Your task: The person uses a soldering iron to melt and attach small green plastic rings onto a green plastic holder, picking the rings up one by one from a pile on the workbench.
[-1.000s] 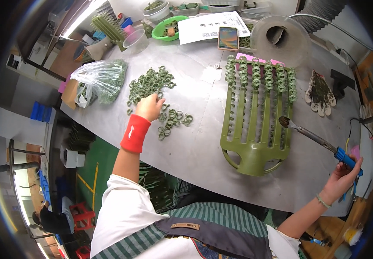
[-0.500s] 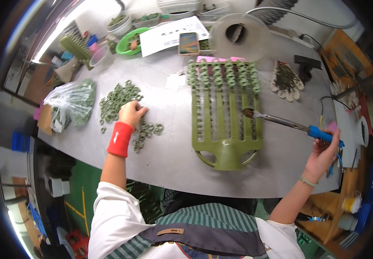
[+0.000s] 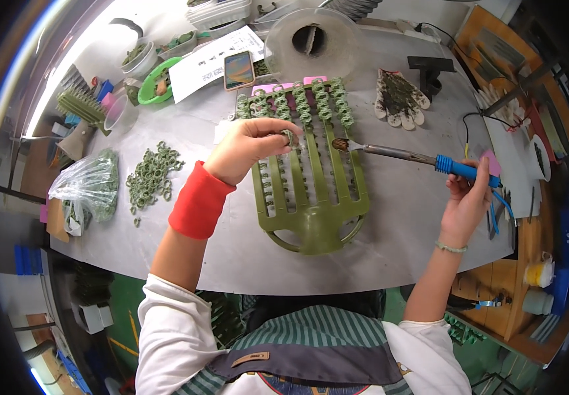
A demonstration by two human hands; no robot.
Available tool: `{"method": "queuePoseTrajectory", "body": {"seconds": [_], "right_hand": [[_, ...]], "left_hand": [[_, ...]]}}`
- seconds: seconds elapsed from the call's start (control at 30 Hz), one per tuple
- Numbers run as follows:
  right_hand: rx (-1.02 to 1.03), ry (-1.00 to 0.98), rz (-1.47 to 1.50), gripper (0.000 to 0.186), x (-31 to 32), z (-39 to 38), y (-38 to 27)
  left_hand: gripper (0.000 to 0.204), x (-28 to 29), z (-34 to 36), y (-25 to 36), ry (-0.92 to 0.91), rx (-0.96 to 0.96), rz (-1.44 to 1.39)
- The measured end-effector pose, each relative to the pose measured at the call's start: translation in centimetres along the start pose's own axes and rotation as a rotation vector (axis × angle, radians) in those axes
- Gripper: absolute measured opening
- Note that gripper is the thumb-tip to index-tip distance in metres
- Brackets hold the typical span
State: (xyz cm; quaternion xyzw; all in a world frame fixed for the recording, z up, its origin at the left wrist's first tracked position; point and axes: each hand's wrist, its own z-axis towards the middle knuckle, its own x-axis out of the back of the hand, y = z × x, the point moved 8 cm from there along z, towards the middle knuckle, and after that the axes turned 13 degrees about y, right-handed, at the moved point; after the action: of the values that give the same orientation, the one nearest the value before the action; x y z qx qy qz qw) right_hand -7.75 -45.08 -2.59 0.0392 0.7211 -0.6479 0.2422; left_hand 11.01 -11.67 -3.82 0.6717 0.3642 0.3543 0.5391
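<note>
My left hand (image 3: 251,145), with a red band at the wrist, pinches a small green ring (image 3: 289,137) over the left part of an olive-green slotted rack (image 3: 317,227). Rows of pale green rings (image 3: 342,105) line its far end. My right hand (image 3: 465,201) grips a heated-tool-like metal rod (image 3: 399,154) by its blue handle; the brown, flattened tip (image 3: 342,145) hovers over the rack's right part. A loose pile of green rings (image 3: 149,178) lies left of the rack, beside a clear bag (image 3: 94,191) full of similar pieces.
Along the back are a green basin (image 3: 146,92), a paper sheet (image 3: 196,69), a phone (image 3: 238,71) and a large translucent funnel-like piece (image 3: 281,56). A stained glove (image 3: 399,99) and black stand (image 3: 429,64) are at right, near cables and a white bowl (image 3: 538,158).
My left hand has moved from the pile rightward to over the rack, now with a ring in its pinch. My right hand still holds the tool. The view has shifted.
</note>
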Motion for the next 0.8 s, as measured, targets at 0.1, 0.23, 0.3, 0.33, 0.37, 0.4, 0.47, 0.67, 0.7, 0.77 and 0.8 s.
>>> {"method": "queuePoseTrajectory", "body": {"seconds": [0.1, 0.23, 0.3, 0.33, 0.37, 0.4, 0.47, 0.67, 0.7, 0.77, 0.8], "right_hand": [[-0.011, -0.001, 0.005, 0.036, -0.1, -0.1, 0.0], [-0.018, -0.035, 0.023, 0.036, 0.0, 0.0, 0.1], [-0.016, -0.023, 0.012, 0.036, 0.0, -0.1, 0.4], [-0.012, -0.018, 0.003, 0.036, 0.0, -0.2, 0.7], [-0.016, -0.013, -0.005, 0.036, -0.1, -0.2, 1.1], [-0.017, -0.015, 0.004, 0.036, -0.2, -0.2, 1.2], [-0.018, -0.014, 0.009, 0.036, -0.3, -0.2, 1.5], [-0.019, 0.011, 0.043, 0.036, -0.5, 0.2, 2.7], [-0.025, -0.004, 0.047, 0.036, -0.7, 0.1, 2.9], [-0.028, -0.002, 0.055, 0.036, -0.9, 0.0, 3.5], [-0.027, 0.001, 0.062, 0.036, -1.1, -0.1, 3.6]], "left_hand": [[0.025, -0.6, -0.1, -0.1, -0.024, 0.153, -0.215], [0.025, -0.7, 0.5, -0.3, 0.06, 0.1, -0.17], [0.025, -1.1, 0.9, 0.8, 0.119, -0.086, 0.098], [0.025, -1.7, 1.3, 0.5, 0.116, -0.076, 0.097], [0.023, -2.1, 1.7, 0.7, 0.156, -0.168, 0.274], [0.022, -2.6, 2.2, 1.2, 0.194, -0.266, 0.45], [0.02, -3.9, 3.0, 1.7, 0.199, -0.393, 0.509], [0.02, -7.0, 3.5, 3.5, 0.326, -0.907, 0.845], [0.02, -7.1, 3.4, 3.6, 0.348, -0.948, 0.857], [0.02, -7.5, 3.8, 3.1, 0.353, -0.994, 0.888], [0.019, -7.9, 3.8, 3.2, 0.357, -1.041, 0.916]]}}
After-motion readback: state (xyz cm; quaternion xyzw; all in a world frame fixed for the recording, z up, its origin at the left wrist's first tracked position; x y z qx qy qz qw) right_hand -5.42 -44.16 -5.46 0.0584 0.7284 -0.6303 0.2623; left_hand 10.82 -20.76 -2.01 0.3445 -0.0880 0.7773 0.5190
